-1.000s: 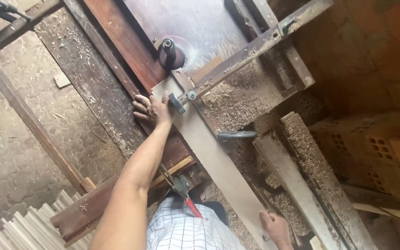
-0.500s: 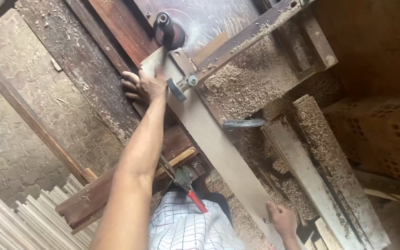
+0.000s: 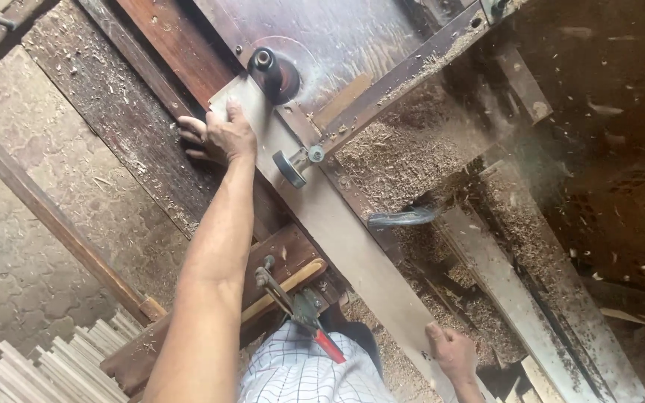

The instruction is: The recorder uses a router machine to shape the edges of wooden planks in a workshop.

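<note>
A long pale board (image 3: 337,231) lies diagonally across the dark saw table (image 3: 337,37), its far end at the round cutter hub (image 3: 272,71) and its near end running down toward the lower edge of the view. The left hand (image 3: 216,136) lies flat on the board's far end, palm down and fingers spread, some fingertips hanging over the board's left edge onto the worn plank (image 3: 113,119) beside it; it presses rather than grasps. The right hand (image 3: 453,352) is at the board's near end, on its right edge, with the fingers curled against the wood; whether it truly clenches the edge or only pushes is hard to tell from this angle. A wooden fence rail (image 3: 404,67) crosses the table on the right side of the board, and a small black knob (image 3: 291,168) on a bolt sits just beside the board's right edge. Sawdust (image 3: 404,149) is heaped past the rail, with chips in the air toward the right edge of the view. A second pale plank (image 3: 516,298) lies well right of the board, dusted with shavings. Near the table's lower left edge a red-handled tool (image 3: 304,313) rests on a dark beam (image 3: 278,261), touching a pale wooden handle (image 3: 285,287). A stack of thin pale slats (image 3: 46,369) fills the lower left corner, on the paved floor (image 3: 24,246).
</note>
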